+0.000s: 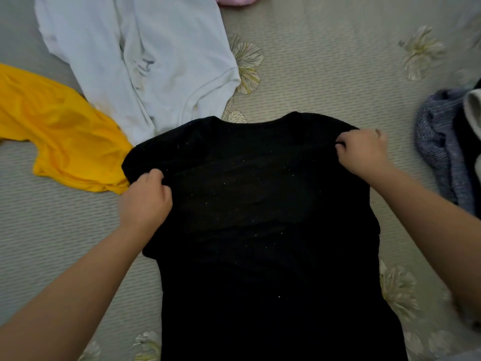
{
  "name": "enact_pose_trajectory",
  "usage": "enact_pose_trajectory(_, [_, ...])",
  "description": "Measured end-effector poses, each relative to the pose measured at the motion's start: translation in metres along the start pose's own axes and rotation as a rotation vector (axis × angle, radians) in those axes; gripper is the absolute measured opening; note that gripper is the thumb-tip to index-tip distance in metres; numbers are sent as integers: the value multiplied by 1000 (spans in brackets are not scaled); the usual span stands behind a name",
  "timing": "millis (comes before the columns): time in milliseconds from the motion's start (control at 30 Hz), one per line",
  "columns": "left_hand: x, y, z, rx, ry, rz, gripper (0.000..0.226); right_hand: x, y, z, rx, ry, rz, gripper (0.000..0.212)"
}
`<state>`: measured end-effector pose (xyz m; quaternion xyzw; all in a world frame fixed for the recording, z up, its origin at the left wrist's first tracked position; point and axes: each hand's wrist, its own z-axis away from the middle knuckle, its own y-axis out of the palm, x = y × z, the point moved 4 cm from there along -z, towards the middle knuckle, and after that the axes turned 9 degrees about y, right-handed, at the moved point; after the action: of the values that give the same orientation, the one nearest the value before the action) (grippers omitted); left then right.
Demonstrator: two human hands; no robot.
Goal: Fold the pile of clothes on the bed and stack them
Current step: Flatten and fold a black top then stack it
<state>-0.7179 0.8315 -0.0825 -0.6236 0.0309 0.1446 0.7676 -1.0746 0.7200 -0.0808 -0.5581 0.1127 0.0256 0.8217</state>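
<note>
the black shirt (260, 217) lies flat at frame centre on the bed (325, 74), long axis running toward the bottom edge, with left hand (144, 199) and right hand (364, 152) each pinching a shoulder, right grip farther up.

No legible text, labels or numbers; faint grey print on white garment (135, 61) is unreadable.
</note>
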Motion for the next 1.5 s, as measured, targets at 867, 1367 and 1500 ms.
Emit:
enact_pose_trajectory(867, [7, 67, 98, 166, 505, -225, 56, -5, 94, 126, -10, -358, 55, 60])
enact_pose_trajectory(1367, [-22, 106, 262, 164, 540, -72, 53, -102, 137, 268, -13, -318, -106, 54])
enact_pose_trajectory(1500, [-64, 130, 331, 280, 557, -35, 57, -150, 164, 301, 218, 137, -368, 61])
